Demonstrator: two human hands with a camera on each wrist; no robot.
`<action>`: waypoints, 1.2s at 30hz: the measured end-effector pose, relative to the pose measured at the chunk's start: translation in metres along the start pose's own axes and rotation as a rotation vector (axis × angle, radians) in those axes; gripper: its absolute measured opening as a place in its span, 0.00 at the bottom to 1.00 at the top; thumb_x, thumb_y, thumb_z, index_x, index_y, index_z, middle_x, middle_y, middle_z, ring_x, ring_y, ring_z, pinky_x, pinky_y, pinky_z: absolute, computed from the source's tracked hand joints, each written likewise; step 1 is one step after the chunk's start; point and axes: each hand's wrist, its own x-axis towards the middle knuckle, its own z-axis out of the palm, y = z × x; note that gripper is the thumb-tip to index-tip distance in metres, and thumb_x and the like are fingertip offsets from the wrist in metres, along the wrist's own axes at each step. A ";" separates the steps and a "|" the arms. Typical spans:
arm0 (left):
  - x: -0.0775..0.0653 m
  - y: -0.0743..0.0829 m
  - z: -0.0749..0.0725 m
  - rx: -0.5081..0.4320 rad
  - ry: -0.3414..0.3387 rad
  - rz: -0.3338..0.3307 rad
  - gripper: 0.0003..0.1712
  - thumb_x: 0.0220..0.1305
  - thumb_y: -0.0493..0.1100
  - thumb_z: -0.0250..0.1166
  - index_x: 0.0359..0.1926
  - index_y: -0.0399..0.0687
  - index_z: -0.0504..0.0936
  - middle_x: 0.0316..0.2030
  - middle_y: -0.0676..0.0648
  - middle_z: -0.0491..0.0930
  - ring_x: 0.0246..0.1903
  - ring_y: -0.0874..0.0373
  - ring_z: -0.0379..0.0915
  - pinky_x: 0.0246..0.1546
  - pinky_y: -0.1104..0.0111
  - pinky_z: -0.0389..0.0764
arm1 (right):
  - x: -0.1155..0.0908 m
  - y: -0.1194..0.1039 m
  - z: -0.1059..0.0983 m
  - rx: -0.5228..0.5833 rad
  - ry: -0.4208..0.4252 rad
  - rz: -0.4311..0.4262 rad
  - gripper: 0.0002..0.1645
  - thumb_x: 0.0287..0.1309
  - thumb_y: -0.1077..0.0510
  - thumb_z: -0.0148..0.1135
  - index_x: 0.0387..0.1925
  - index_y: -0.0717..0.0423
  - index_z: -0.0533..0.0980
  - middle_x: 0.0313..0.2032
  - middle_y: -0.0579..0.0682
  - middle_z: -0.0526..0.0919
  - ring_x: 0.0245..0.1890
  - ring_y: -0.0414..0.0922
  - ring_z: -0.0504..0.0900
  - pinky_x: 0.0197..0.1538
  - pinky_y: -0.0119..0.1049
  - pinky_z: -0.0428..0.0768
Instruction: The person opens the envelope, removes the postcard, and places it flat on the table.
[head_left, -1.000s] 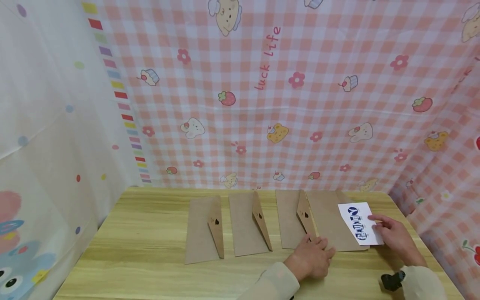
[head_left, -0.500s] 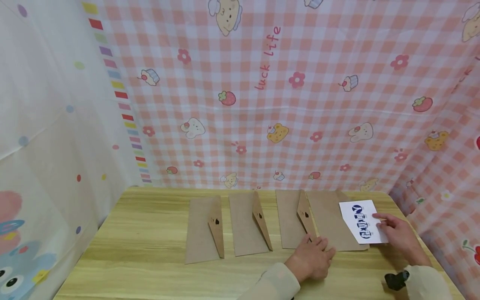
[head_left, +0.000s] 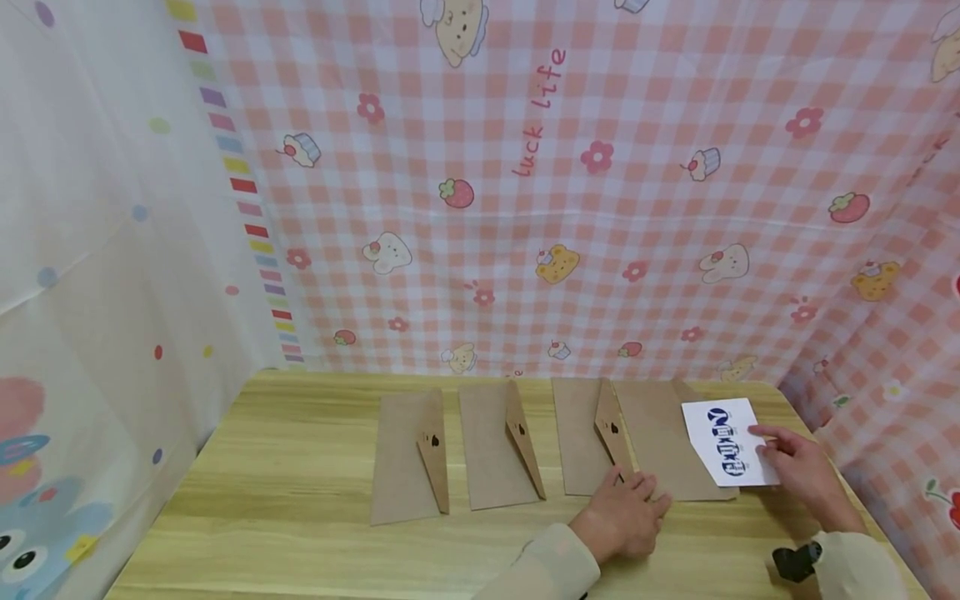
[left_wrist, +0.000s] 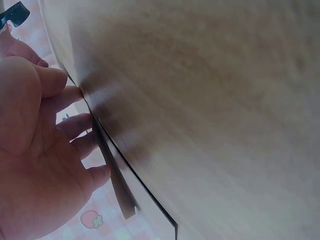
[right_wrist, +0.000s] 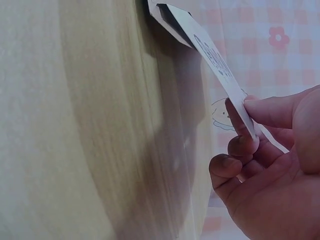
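Note:
My right hand (head_left: 804, 471) pinches a white card (head_left: 757, 467) with blue print by its right edge, thumb on top and fingers beneath. The card's left end meets the slanted mouth of the rightmost brown envelope (head_left: 652, 433); how much lies inside is hidden. In the right wrist view, the card (right_wrist: 220, 65) slopes up off the table towards the fingers. With fingers spread, my left hand (head_left: 622, 517) rests on the near ends of this envelope and the neighbouring envelope (head_left: 577, 450). The left wrist view shows the left fingertips (left_wrist: 85, 120) along a paper edge.
Farther left lie two more brown envelopes, one in the middle (head_left: 487, 458) and one at the left (head_left: 401, 467), their flaps marked with small black prints. They lie on a wooden table (head_left: 285, 500). A pink checked cloth (head_left: 510, 208) hangs behind its far edge.
My right hand has drawn the white card a little to the right, away from the envelope. The left hand has stayed in place.

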 end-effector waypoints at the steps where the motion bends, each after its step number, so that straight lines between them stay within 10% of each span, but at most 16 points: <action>1: 0.000 0.000 0.000 0.000 0.002 0.000 0.27 0.77 0.61 0.37 0.74 0.83 0.52 0.74 0.70 0.50 0.73 0.73 0.42 0.74 0.66 0.49 | 0.000 0.000 0.000 0.000 0.000 0.002 0.25 0.71 0.61 0.47 0.64 0.69 0.69 0.44 0.62 0.75 0.34 0.40 0.71 0.29 0.31 0.72; 36: 0.002 -0.003 0.004 -0.027 -0.003 0.016 0.27 0.78 0.59 0.37 0.75 0.84 0.49 0.75 0.70 0.47 0.74 0.74 0.40 0.74 0.66 0.47 | -0.005 -0.001 -0.012 0.018 0.111 0.002 0.22 0.69 0.63 0.50 0.61 0.70 0.70 0.33 0.52 0.79 0.24 0.37 0.70 0.25 0.33 0.69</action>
